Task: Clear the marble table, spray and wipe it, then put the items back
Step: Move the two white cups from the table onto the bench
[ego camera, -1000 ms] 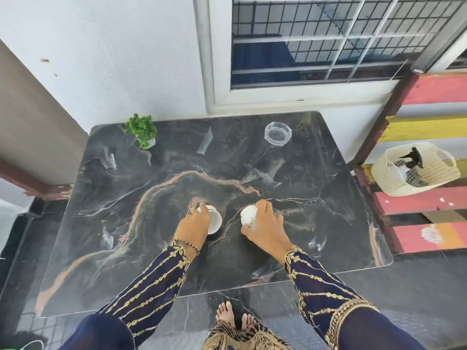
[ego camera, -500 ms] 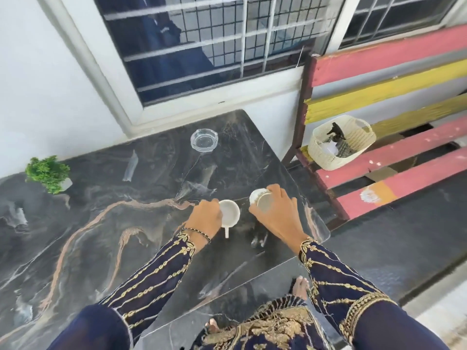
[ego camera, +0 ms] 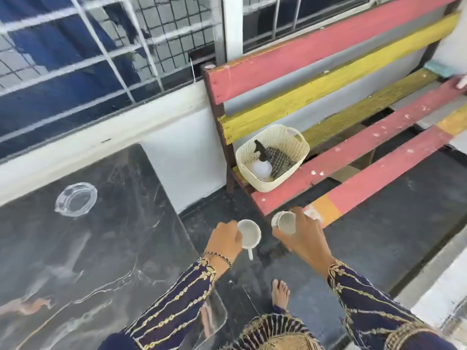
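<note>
Both hands carry white cups near bench, basket.

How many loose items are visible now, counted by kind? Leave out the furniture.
White cups: 2, one in the left hand at, one in the right hand at
Glass ashtray: 1
Cream basket: 1
Spray bottle: 1
Checked cloth: 1
Total: 6

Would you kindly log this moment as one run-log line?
stage: clearing | left hand: holds white cup | right hand: holds second cup | position: off marble table, near bench
</note>
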Tool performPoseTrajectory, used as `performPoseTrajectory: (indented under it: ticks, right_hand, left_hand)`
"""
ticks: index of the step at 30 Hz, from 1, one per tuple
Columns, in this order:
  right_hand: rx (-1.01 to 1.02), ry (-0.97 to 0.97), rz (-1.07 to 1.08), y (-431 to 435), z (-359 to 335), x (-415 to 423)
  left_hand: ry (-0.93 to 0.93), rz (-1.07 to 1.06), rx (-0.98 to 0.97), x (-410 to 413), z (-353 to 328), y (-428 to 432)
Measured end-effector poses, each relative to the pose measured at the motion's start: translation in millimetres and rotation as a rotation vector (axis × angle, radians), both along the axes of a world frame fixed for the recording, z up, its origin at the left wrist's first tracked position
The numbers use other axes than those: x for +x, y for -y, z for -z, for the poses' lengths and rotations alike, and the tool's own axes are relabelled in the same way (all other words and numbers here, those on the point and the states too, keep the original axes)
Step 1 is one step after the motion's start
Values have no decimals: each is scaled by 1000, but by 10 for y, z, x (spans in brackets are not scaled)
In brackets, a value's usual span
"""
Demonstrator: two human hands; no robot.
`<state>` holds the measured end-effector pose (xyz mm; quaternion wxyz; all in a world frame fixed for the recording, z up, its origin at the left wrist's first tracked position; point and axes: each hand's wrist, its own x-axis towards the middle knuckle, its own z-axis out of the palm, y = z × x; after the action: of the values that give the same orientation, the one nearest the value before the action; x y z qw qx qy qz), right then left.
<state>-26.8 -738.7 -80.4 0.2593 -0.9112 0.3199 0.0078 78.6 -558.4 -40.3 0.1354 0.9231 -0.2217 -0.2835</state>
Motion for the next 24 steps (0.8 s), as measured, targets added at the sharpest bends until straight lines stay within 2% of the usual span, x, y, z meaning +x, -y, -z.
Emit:
performPoseTrajectory:
  ticks: [5, 12, 19, 24]
  right_hand:
    - [1, -170, -6, 996, 585, -117]
    - [78, -275, -25, 1665, 1327, 28]
    - [46, -367, -113, 1855, 1676, 214]
    - [39, -374, -96, 1937, 1753, 312]
  left_hand:
    - [-143, 5, 32, -50, 766, 972]
    - [-223, 12, 80, -32, 1701, 1684]
    - [-212, 7, 143, 67, 2090, 1985]
    - [-222, 6, 146, 81, 2164, 2143]
